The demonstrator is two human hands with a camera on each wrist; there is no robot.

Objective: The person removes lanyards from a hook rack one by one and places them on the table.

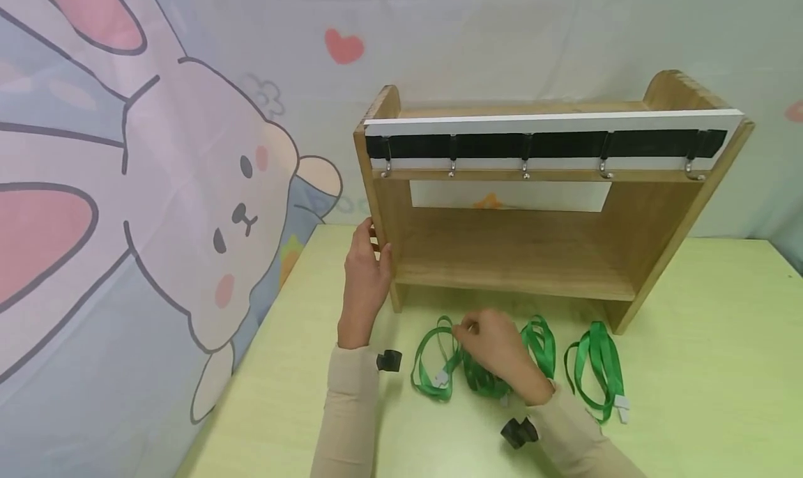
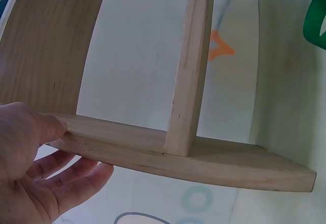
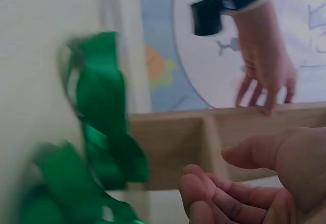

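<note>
My left hand [image 1: 366, 283] grips the left side panel of a wooden shelf rack [image 1: 514, 244]. In the left wrist view its thumb [image 2: 51, 128] lies on the panel's inner side and the fingers reach round the outer face. Over the green lanyards in front of the rack hovers my right hand [image 1: 495, 342], covering part of the middle lanyard [image 1: 479, 380]. Seen from the right wrist, the right hand [image 3: 254, 193] has loosely bent fingers, with a gap between thumb and forefinger and nothing in it. A green lanyard [image 3: 104, 102] shows blurred beside it.
Several silver hooks [image 1: 525, 168] line a black and white strip [image 1: 564, 145] along the rack's upper front. Other green lanyards lie on the table at the left [image 1: 422, 366], beyond the right hand [image 1: 546, 345] and at the right [image 1: 605, 366]. A cartoon backdrop [image 1: 188, 206] hangs behind.
</note>
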